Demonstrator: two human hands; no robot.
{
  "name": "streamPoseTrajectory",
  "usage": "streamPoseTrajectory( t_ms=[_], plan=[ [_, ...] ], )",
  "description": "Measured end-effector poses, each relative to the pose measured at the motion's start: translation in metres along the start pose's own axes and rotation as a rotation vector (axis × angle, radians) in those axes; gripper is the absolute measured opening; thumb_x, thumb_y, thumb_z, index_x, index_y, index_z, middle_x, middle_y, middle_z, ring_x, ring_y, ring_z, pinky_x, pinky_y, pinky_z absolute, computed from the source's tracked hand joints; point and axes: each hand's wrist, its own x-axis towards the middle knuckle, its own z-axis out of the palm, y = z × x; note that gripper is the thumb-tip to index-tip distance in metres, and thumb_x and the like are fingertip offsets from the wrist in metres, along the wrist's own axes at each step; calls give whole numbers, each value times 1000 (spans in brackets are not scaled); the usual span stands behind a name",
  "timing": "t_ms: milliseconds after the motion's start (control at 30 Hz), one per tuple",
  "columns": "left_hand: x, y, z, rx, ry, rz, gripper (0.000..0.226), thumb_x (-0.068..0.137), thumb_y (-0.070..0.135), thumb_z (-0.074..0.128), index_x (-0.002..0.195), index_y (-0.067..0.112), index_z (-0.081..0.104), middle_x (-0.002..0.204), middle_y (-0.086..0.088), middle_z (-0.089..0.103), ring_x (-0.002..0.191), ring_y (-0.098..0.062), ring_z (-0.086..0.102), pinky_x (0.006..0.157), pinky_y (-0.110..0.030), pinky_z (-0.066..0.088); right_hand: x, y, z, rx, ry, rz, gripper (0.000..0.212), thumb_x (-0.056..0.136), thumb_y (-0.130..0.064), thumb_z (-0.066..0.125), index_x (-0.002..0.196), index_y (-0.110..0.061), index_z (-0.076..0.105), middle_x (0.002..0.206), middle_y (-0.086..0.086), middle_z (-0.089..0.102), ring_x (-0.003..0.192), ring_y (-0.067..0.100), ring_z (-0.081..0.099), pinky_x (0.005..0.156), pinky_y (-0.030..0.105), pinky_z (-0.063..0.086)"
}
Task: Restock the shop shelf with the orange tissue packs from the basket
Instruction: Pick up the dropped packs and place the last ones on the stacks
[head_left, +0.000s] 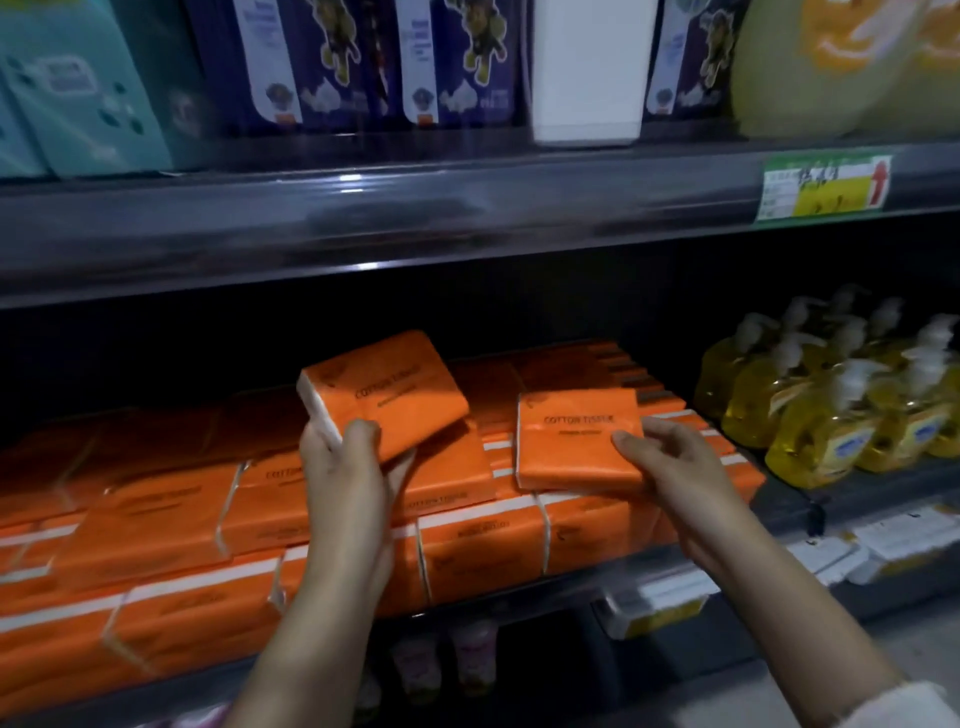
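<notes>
The left hand (347, 470) grips a tilted orange pack (384, 397) above the stacked packs (171, 519) on the shelf (519, 587). At its 3 o'clock, the right hand (675, 467) holds another pack (579, 449) flat on the stack.

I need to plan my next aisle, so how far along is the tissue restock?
Done: the shelf already carries stacked orange packs. In hand: the left hand holds one tilted pack; the right hand holds another pack above the stack. Left: both need placing. The basket is out of view, so the remainder is unknown.
</notes>
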Motion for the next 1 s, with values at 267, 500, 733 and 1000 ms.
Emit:
streamPoseTrajectory(
  t_ms=[267, 500, 733, 1000],
  plan=[
    [5, 2, 2, -1, -5, -3, 57, 97, 11, 45, 146, 30, 23, 111, 8, 55, 101, -8, 59, 81, -30, 55, 18, 7, 24, -151, -16, -35, 39, 84, -27, 68, 120, -17, 57, 109, 1, 56, 100, 19, 56, 86, 31, 45],
    [0, -7, 10, 66, -112, -16, 46, 97, 12, 47, 131, 41, 36, 110, 6, 63, 103, -8, 63, 81, -31, 56, 14, 5, 28, -408, -24, -133, 46, 84, -39, 64, 123, -13, 60, 120, 4, 62, 113, 22, 56, 99, 41, 44],
    [1, -19, 26, 103, -162, -33, 44, 97, 17, 49, 135, 36, 40, 122, 7, 57, 103, -5, 61, 75, -24, 57, 13, 3, 17, -476, -85, -135, 58, 85, -36, 64, 135, -11, 48, 135, 6, 52, 124, 18, 47, 96, 25, 36],
    [20, -37, 63, 716, -205, 72, 53, 97, 27, 49, 146, 33, 30, 139, -10, 37, 128, -27, 42, 100, -30, 40, 10, 6, 13, -527, -116, -163, 45, 84, -26, 67, 126, -13, 57, 95, -10, 60, 90, 7, 55, 69, 12, 41]
  ],
)
